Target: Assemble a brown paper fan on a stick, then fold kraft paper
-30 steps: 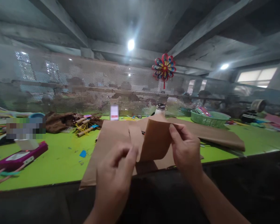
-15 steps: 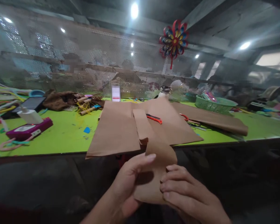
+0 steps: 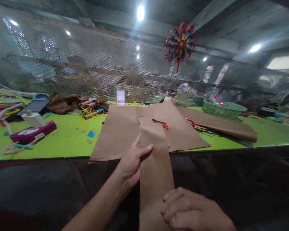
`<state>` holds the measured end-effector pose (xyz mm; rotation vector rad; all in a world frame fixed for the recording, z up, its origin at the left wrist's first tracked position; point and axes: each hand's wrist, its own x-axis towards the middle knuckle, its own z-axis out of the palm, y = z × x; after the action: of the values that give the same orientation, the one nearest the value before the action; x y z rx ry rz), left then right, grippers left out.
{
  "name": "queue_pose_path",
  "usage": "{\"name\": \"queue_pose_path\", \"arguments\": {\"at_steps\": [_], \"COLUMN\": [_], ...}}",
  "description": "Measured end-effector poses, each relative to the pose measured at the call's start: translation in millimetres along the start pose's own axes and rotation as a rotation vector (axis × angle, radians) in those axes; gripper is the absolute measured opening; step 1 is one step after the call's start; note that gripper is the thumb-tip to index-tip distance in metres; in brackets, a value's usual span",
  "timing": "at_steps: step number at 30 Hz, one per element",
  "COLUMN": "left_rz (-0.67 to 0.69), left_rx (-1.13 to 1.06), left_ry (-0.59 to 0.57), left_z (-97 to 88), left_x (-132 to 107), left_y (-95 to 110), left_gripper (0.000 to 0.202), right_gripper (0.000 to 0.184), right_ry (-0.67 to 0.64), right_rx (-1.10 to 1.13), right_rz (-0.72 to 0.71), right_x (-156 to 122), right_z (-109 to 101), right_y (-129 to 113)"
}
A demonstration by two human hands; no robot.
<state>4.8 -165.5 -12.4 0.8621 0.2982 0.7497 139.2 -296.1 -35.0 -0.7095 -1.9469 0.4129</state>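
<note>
A long strip of brown paper (image 3: 154, 160) runs from the green table (image 3: 62, 144) toward me, over the table's dark front edge. My left hand (image 3: 133, 160) grips its left edge, thumb on top of the strip. Low in the view, my right hand (image 3: 190, 211) presses the strip's near end with curled fingers. Under the strip lies a large brown paper sheet (image 3: 122, 131). An orange-handled cutter (image 3: 160, 123) rests on that sheet just beyond the strip's far end.
A second brown sheet (image 3: 221, 126) and red-handled scissors (image 3: 191, 122) lie to the right, with a green basket (image 3: 223, 109) behind. On the left sit a purple device (image 3: 32, 133), a white charger (image 3: 33, 120), a tablet and coloured strips. A mesh screen backs the table.
The strip was folded short between both hands; now it is stretched out long. My left hand moved up along its edge and my right hand slid down to its near end.
</note>
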Motion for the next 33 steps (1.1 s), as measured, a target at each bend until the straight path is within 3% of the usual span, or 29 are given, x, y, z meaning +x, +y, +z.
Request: {"name": "queue_pose_path", "arguments": {"at_steps": [5,8,10,13,15,18,22,25,28,30,33], "left_rz": [0.416,0.603,0.539,0.263,0.199,0.179,0.253,0.549,0.881,1.029,1.029], "left_rx": [0.2,0.321,0.337,0.39,0.407,0.408,0.53,0.682,0.869,0.977,1.044], "left_ry": [-0.072,-0.083,-0.027,0.212,0.27,0.278,0.181,0.059,-0.052,-0.037,0.064], "left_z": [12.4,2.6,-16.8,-53.2,-71.9,-83.8,-74.8,-49.0,-14.2,0.8,-7.8], "left_x": [42.1,71.5,87.2,99.5,102.5,110.7,136.7,146.6,130.9,113.6,100.2], "left_y": [54.6,71.3,69.1,56.1,50.7,56.5,80.3,101.5,121.9,131.5,132.5], "left_gripper": [0.081,0.083,0.082,0.075,0.077,0.081,0.077,0.062,0.037,0.037,0.038], "right_gripper": [0.029,0.025,0.019,0.013,0.012,0.012,0.012,0.011,0.013,0.017,0.017], "right_ry": [0.14,0.232,0.297,0.299,0.238,0.165,0.177,0.271,0.382,0.395,0.372], "right_rx": [-0.05,-0.041,-0.051,-0.103,-0.14,-0.17,-0.186,-0.194,-0.212,-0.213,-0.197], "right_rz": [-0.042,0.016,0.085,0.21,0.264,0.279,0.252,0.196,0.101,0.038,0.031], "right_x": [26.4,42.9,49.6,50.8,47.3,41.6,42.8,50.6,59.7,63.4,62.5], "right_z": [-2.9,-5.4,-5.0,-1.4,1.7,5.2,4.0,-4.0,-14.7,-18.9,-16.0], "right_y": [22.4,45.6,62.4,81.6,87.8,90.7,93.2,93.1,88.0,84.5,85.4]}}
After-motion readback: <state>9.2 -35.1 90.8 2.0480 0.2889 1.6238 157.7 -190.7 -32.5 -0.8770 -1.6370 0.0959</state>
